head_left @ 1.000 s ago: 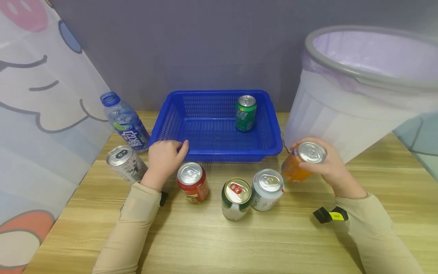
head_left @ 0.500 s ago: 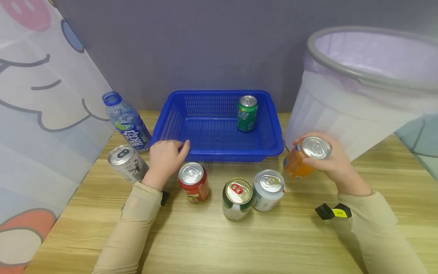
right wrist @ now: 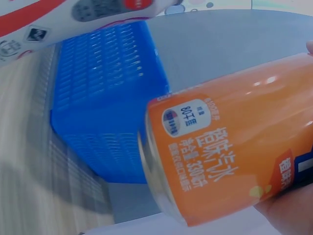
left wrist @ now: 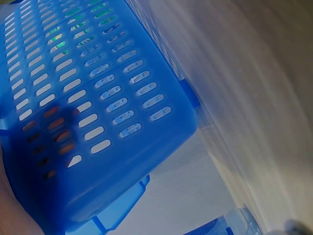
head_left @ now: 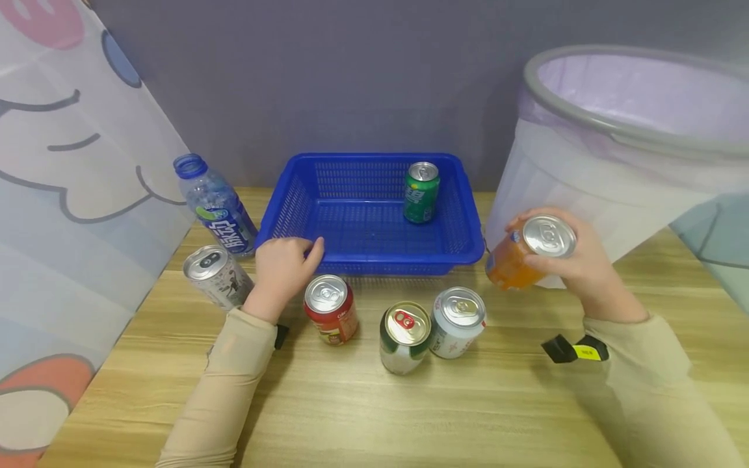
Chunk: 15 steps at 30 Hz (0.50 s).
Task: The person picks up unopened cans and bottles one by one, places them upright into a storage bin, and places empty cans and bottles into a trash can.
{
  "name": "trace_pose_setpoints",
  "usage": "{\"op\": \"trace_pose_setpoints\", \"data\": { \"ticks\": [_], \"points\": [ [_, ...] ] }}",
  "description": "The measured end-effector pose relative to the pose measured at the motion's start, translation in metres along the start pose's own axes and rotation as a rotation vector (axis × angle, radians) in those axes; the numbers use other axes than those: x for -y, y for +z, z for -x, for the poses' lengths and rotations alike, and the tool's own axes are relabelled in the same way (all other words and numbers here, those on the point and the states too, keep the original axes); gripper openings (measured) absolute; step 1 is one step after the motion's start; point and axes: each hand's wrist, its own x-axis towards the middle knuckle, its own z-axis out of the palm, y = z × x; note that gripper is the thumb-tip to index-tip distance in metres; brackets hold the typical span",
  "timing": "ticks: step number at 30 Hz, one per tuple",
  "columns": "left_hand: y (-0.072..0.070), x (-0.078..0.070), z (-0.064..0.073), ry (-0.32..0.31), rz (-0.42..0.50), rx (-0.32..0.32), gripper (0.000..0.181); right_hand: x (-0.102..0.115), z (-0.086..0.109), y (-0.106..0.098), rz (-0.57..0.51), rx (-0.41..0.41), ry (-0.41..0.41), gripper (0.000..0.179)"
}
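Note:
My right hand [head_left: 579,260] grips an orange soda can [head_left: 515,260] around its upper part, thumb in front. The can tilts and hangs just above the table, close to the bin; in the right wrist view its orange side [right wrist: 234,147] and bare bottom rim show. My left hand [head_left: 283,270] holds the front left rim of a blue plastic basket [head_left: 386,261]. Through the slots of the basket wall [left wrist: 146,147] in the left wrist view, its fingers show on the inner side. A green can [head_left: 420,200] stands inside the basket at the right.
A white bin [head_left: 562,175] with a lilac liner stands at the right. Before the basket are a red can [head_left: 331,322], a green-and-white can [head_left: 404,354] and a white can [head_left: 458,331]. At left stand a patterned can [head_left: 219,279] and a blue-labelled bottle [head_left: 219,218].
My right hand has lifted the orange can up and to the right, off its place beside the white can. My left hand stays at the basket rim.

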Motion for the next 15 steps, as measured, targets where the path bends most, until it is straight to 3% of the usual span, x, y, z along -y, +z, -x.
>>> {"op": "trace_pose_setpoints", "data": {
  "ticks": [11,15],
  "points": [
    [-0.001,0.000,0.001,-0.009,0.000,0.009,0.050,0.016,-0.011,0.008,-0.002,-0.001,0.012,0.047],
    [-0.002,-0.001,0.001,-0.007,0.000,0.011,0.050,0.019,-0.017,0.012,-0.003,0.037,-0.006,0.046]
  ]
}}
